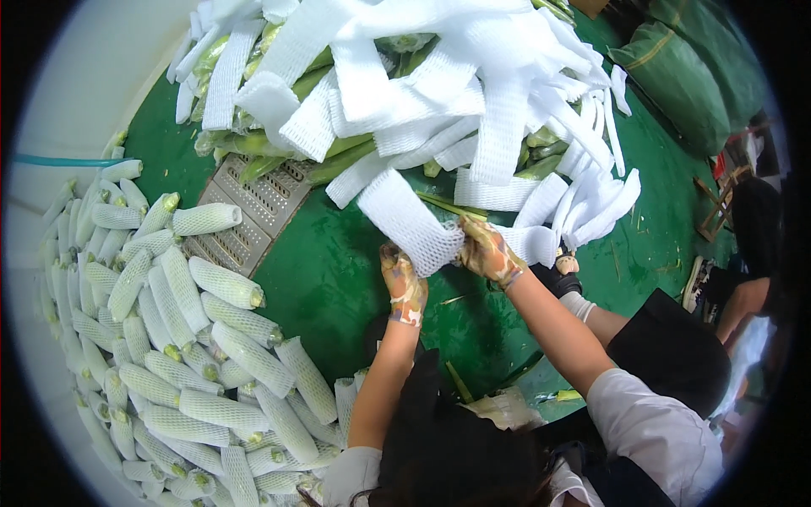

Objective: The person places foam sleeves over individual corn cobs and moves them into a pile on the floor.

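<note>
My left hand (404,285), in a patterned glove, grips the near lower edge of a white foam net sleeve (408,222). My right hand (491,250), gloved alike, pinches the same sleeve at its bunched, stretched end. The sleeve slants up and left from my hands, its far end against the heap. Whether anything is inside it cannot be seen. Beyond lies a big pile of flat foam net sleeves (500,120) over long green vegetables (342,161), which look like corn ears in husk, some in clear plastic. A thin green stalk (450,204) lies just past my right hand.
Many vegetables in foam nets (209,405) are heaped on the left by a pale wall (82,82). A perforated metal grate (253,209) lies on the green floor (317,279). Green sacks (681,82) stand at upper right. Another person's leg (744,307) is at right.
</note>
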Tool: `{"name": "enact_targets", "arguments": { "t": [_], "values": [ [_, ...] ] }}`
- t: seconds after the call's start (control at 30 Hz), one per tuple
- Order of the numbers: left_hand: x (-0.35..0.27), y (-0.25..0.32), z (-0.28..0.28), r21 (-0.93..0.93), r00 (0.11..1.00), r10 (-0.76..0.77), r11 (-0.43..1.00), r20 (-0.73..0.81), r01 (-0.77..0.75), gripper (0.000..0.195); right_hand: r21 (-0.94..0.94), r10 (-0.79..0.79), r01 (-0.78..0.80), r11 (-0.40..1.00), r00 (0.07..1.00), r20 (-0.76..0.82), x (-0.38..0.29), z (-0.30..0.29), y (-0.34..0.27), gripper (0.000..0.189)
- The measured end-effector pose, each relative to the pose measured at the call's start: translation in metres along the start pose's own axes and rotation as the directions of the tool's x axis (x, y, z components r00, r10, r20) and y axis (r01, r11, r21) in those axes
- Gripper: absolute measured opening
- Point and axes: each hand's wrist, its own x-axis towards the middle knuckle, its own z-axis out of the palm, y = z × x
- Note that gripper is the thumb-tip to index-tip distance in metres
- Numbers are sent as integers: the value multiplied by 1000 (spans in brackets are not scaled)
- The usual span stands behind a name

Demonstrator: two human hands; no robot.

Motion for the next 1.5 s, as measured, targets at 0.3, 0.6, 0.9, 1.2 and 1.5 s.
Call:
{"name": "enact_targets", "arguments": {
  "t": [0.3,0.6,0.9,1.2,1.5],
  "values": [
    [-23,-40,-42,-90,858,-501,865,-117,493,24,-877,-235,460,-137,845,480,-4,-17,43,24],
    [-73,98,7,-339,849,-510,781,137,524,45,-888,73,55,457,992,99,-18,151,-75,22],
    [9,70,-69,711,936,312,695,-162,-109,19,-759,-11,-202,619,964,-266,60,101,71,25],
    [-3,56,-76,952,937,347,300,-50,-61,28,-684,36,-164,711,980,-198,39,55,140,25],
    [-50,118,-45,544,900,367,817,-236,-191,14,157,84,-58,986,983,-164,-15,134,122,25]
  ]
}}
